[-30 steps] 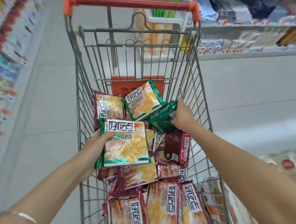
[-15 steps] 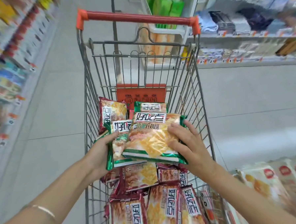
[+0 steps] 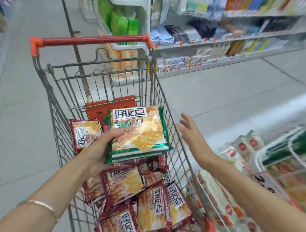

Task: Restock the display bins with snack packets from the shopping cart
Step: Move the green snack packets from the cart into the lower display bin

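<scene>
- left hand (image 3: 99, 150) clamps stack of green packets (image 3: 140, 132) above cart (image 3: 102, 77), right side: one-hand carry
- right hand (image 3: 188, 130) empty, fingers apart, outside cart's right rim, likely freed for bin (image 3: 258, 154)
- red packets (image 3: 123, 183) lie in cart

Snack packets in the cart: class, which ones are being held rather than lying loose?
The green-edged stack gripped in the left hand, above the red-edged packets, which lie loose in the cart.

The shopping cart (image 3: 93, 39) fills the frame's centre, snack packets (image 3: 153, 209) piled in it. A stack of packets (image 3: 139, 132) sits above them in the left hand (image 3: 95, 154); display bins (image 3: 257, 161) lie lower right.
</scene>
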